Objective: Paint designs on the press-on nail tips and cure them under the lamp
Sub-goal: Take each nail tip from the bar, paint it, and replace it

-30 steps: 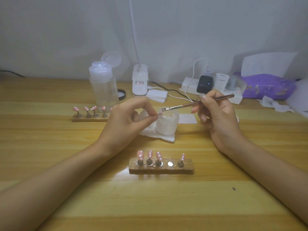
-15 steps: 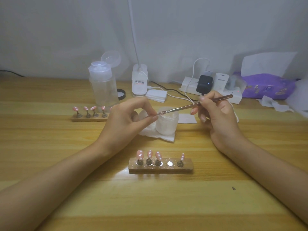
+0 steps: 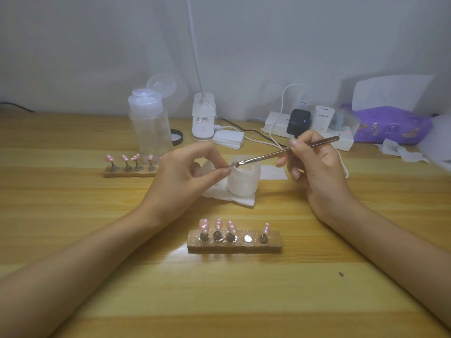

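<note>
My left hand (image 3: pixel 185 176) pinches a small nail tip stand between thumb and forefinger, just left of a white jar (image 3: pixel 244 180). My right hand (image 3: pixel 314 167) grips a thin metal brush (image 3: pixel 288 151), and its tip touches the piece in my left fingers. A wooden holder (image 3: pixel 234 243) in front of me carries several pink nail tips (image 3: pixel 204 225) with white dots; one of its slots stands bare. A second wooden holder (image 3: pixel 129 170) with more dotted pink tips lies at the left. The white lamp base (image 3: pixel 203 118) stands at the back.
A clear pump bottle (image 3: pixel 150 123) with an open lid stands behind the left holder. A power strip (image 3: pixel 310 128) with chargers and cables lies at the back right, beside a purple tissue pack (image 3: pixel 390 125). A crumpled tissue (image 3: pixel 231 196) sits under the jar.
The brush tip has come down and leftward from above the jar to the piece pinched in my left fingers. My left hand has hardly moved.
</note>
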A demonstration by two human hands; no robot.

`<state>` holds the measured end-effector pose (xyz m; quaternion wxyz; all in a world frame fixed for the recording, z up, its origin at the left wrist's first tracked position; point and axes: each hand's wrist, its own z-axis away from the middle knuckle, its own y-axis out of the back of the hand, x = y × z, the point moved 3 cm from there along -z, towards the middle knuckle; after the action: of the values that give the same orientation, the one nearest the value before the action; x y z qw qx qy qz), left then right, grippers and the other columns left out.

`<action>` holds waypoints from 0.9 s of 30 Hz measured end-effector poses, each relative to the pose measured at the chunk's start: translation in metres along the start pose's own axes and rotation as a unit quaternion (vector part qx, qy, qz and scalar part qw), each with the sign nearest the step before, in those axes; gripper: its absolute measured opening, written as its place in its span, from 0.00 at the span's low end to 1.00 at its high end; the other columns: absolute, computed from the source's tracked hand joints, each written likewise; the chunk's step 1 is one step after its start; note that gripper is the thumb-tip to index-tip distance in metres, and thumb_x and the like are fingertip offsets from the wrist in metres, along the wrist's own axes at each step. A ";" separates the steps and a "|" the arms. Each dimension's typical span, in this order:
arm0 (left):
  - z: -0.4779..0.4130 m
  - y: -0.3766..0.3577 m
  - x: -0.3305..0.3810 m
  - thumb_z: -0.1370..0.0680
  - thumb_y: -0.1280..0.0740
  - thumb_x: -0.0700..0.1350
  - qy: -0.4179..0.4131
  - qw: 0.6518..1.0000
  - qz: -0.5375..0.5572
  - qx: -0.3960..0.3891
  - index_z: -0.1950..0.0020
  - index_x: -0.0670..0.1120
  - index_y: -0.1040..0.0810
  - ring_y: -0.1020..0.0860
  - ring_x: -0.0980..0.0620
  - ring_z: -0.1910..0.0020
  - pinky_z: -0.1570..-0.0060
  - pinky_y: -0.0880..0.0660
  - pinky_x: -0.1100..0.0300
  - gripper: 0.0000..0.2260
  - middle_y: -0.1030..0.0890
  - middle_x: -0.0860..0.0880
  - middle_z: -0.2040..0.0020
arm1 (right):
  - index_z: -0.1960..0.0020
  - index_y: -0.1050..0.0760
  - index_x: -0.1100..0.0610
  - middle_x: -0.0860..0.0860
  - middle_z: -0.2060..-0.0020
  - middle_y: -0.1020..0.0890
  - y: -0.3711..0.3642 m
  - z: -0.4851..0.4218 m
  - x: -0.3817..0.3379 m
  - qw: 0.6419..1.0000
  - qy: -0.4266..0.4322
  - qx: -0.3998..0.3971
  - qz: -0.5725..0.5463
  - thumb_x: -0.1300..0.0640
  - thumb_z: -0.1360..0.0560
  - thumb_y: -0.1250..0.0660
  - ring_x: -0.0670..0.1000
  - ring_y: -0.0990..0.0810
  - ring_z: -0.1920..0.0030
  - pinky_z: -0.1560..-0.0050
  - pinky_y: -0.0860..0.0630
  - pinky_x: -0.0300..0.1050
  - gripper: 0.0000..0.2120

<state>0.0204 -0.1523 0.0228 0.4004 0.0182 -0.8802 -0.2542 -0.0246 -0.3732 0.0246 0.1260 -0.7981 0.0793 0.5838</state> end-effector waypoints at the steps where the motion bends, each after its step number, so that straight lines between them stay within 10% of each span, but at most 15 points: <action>1: 0.000 0.000 0.000 0.25 0.26 0.40 0.000 1.000 0.000 -0.001 0.58 0.43 0.20 0.38 0.59 0.77 0.73 0.41 0.72 0.05 0.26 0.64 0.73 | 0.61 0.32 0.52 0.52 0.70 0.18 0.001 -0.001 0.001 1.000 -0.004 0.012 0.002 0.57 0.19 0.36 0.46 0.33 0.75 0.73 0.38 0.37 0.12; 27: 0.000 -0.001 0.001 0.25 0.25 0.41 0.000 1.000 0.000 -0.006 0.58 0.42 0.20 0.37 0.58 0.77 0.73 0.41 0.73 0.05 0.25 0.65 0.71 | 0.62 0.32 0.51 0.52 0.70 0.18 0.002 -0.001 -0.001 0.999 0.033 0.014 -0.021 0.57 0.21 0.35 0.47 0.34 0.75 0.74 0.39 0.37 0.12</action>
<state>0.0197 -0.1532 0.0234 0.4007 0.0154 -0.8785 -0.2596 -0.0250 -0.3752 0.0258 0.1469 -0.8166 0.0748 0.5531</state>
